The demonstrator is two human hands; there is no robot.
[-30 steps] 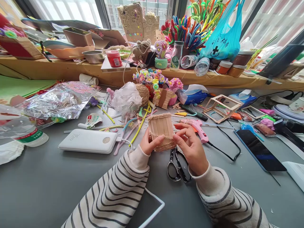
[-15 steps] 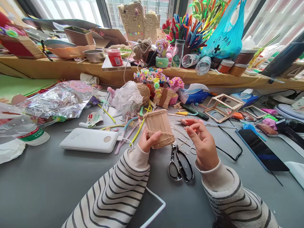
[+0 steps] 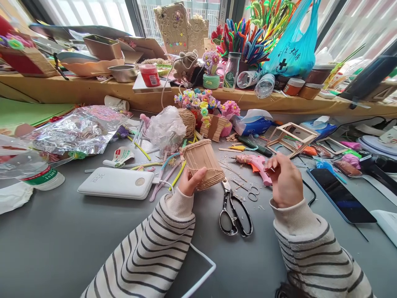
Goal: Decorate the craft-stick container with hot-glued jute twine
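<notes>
Grey surface: glue gun pointing toward the stick piece the left hand pinches; right hand, beside the gun, apparently half-curled.

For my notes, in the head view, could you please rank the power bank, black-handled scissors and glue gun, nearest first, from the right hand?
1. Glue gun, immediately left
2. Black-handled scissors, lower left
3. Power bank, far left

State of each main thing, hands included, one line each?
Stick piece, tilted, gripped
Left hand, gripping it
Right hand, curled, nothing visibly held
Glue gun, lying on its side
Black scissors, lying, tips hidden
Phone, screen dark
Power bank, cable plugged in
Glass bottle, upright, capped
</notes>
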